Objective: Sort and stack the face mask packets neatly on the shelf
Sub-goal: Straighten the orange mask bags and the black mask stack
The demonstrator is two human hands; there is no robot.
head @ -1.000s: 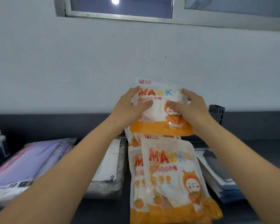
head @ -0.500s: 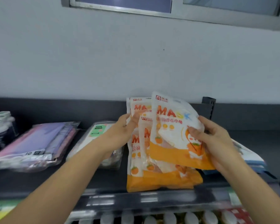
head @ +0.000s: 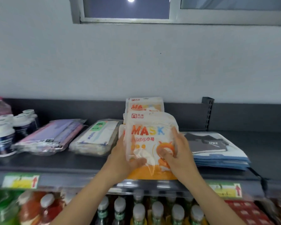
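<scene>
An orange-and-white MASK packet [head: 148, 137] lies on top of a stack of like packets at the middle of the dark shelf [head: 71, 161]. My left hand [head: 122, 157] grips its left edge, thumb on its front. My right hand [head: 177, 153] presses its right side, fingers over the cartoon figure. Another orange packet [head: 144, 105] stands behind the stack, its top showing. Left of the stack lie a clear-wrapped white mask pack [head: 97, 138] with a green label and a pink-purple mask pack [head: 53, 137]. To the right, a stack of blue-and-grey mask packets [head: 217, 151] lies flat.
Dark bottles with white caps [head: 5, 135] stand at the shelf's far left. A slotted upright [head: 208, 112] rises at the back right. Below the shelf's price-label strip [head: 21, 181] are rows of capped bottles [head: 152, 210] and red and green packs.
The view has dropped, showing the lower shelf. The packet that my right hand held up and tilted now lies flat on the orange stack, with both hands on it.
</scene>
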